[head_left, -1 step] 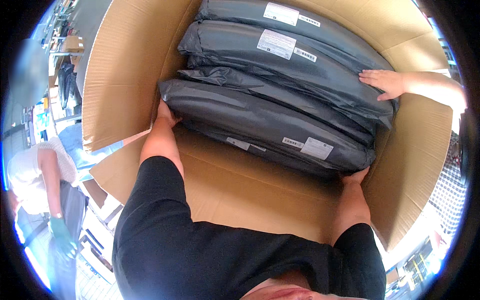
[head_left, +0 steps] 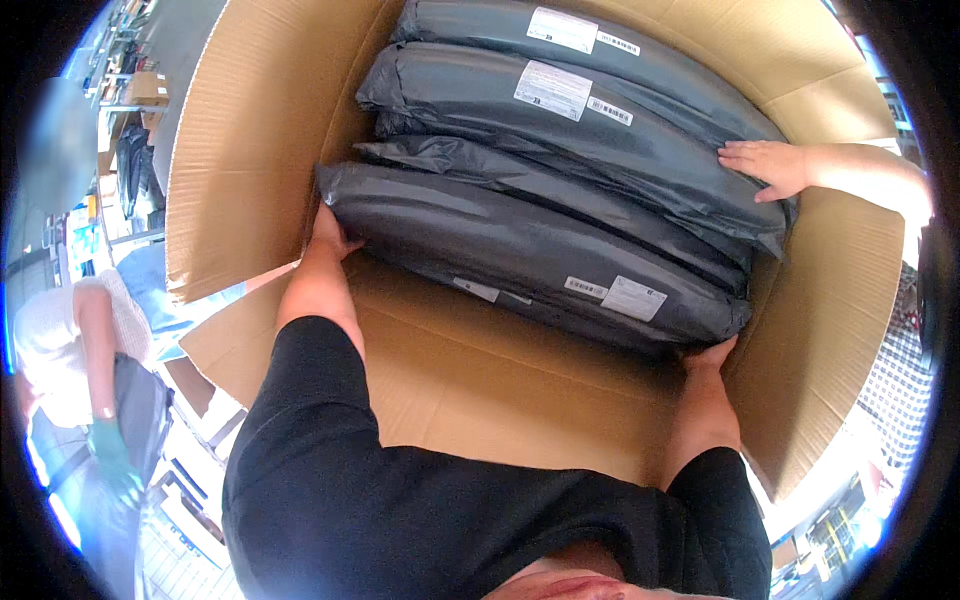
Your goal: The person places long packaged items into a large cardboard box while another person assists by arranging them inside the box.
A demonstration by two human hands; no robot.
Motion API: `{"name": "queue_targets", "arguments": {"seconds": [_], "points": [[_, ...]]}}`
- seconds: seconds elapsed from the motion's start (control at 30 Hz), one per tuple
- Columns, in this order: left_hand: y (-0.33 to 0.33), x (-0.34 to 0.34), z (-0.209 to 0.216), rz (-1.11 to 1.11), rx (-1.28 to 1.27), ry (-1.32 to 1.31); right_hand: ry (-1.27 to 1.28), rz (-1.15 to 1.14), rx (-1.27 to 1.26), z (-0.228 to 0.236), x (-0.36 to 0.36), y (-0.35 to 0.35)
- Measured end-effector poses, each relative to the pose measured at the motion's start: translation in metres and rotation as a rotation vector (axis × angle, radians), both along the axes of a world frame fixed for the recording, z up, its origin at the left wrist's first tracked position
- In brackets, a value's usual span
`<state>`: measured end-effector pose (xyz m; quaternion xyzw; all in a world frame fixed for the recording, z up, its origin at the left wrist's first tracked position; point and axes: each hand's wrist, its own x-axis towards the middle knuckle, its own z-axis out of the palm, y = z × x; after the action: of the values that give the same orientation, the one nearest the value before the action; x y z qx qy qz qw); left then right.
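Inside a big cardboard box, several long black plastic-wrapped packages lie in a row, with white labels on them. The package nearest to me spans between my two hands. My left hand grips its left end, its thumb showing and its other fingers hidden behind the plastic. Down at the right end, my right hand holds the lower corner of the same package, its fingertips tucked underneath. A co-worker's hand lies flat on the right end of a package farther back.
Upright cardboard flaps stand around the box opening on the left and right. At the left, another person wearing a green glove bends over dark material. Shelves with goods, among them a small carton, stand at the far left.
The nearest package has shifted very slightly at its left end, along with my left hand. The gloved person at the left has moved an arm a little. The co-worker's hand stays in place.
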<state>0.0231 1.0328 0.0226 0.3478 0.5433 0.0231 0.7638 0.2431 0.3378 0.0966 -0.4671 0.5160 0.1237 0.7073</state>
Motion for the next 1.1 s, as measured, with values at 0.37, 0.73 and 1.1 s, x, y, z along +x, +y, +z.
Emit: {"name": "queue_targets", "arguments": {"seconds": [0.37, 0.73, 1.1], "points": [[-0.022, 0.043, 0.003, 0.284, 0.163, -0.015, -0.163, -0.083, 0.03, -0.044, -0.022, -0.036], [-0.043, 0.056, 0.074, 0.039, 0.214, 0.0, -0.005, 0.103, -0.287, -0.032, 0.002, -0.055], [-0.075, 0.064, 0.053, -0.347, 1.077, 0.779, 0.002, 0.401, -0.678, -0.063, -0.003, -0.062]]}}
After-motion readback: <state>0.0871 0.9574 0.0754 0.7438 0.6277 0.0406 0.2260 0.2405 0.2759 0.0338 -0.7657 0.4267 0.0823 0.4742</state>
